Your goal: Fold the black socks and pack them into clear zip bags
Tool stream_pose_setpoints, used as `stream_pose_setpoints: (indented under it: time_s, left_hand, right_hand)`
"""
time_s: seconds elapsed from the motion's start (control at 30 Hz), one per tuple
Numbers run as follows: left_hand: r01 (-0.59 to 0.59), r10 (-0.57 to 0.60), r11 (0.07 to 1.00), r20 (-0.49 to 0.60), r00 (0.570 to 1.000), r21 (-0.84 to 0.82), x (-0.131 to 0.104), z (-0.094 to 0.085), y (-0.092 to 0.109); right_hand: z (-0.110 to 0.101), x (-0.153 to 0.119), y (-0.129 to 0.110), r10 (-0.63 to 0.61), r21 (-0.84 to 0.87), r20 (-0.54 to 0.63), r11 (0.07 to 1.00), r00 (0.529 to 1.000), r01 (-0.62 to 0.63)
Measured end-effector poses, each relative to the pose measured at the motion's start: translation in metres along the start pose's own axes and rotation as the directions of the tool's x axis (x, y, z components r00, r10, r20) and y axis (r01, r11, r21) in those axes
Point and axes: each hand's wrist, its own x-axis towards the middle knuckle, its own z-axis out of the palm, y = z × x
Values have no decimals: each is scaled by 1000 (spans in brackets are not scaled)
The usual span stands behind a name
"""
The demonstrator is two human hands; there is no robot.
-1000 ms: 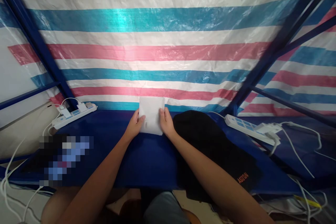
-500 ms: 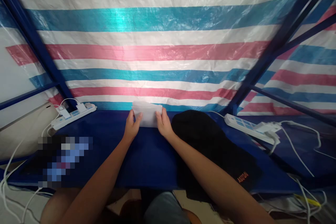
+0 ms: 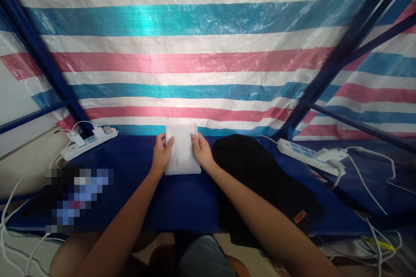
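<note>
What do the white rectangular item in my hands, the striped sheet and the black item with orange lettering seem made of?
White rectangular item: paper or thin plastic, low shine; its plain, pale surface leaves it open.
Striped sheet: likely plastic tarp, glossy, with creases catching light.
Black item with orange lettering: probably fabric, matte, lying in soft, rounded outlines.

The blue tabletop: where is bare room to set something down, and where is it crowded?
One bare patch of blue tabletop lies nearer the person than the white packet, between left forearm and black cloth; another between left hand and pixelated item. Crowded: the right side, under black cloth and right power strip; the far left corner, with left power strip.
</note>
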Motion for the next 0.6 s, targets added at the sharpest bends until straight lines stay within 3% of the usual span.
stream_pose_setpoints:
  time_s: [0.07,0.17,0.23,0.3,0.4,0.6]
  left_hand:
    - [11,-13,992,11,1000,126,0,0,-1]
    - [-169,169,872,40,985,460,-7,6,5]
    - [-341,281,768,192,940,542,-13,15,7]
    - [-449,274,746,387,880,493,-18,25,4]
    - [-434,183,801,523,832,411,-19,33,-8]
    - [-305,103,888,496,862,345,-11,28,-25]
  right_hand:
    - [2,5,8,102,-41,50,994,993,-100]
    - [5,13,23,257,-121,121,963,959,-243]
    - [6,17,31,312,-138,155,946,937,-293]
    - [5,20,35,345,-141,183,936,921,-323]
    - [1,19,34,369,-118,221,929,903,-351]
    - [-14,15,16,330,101,357,916,874,-388]
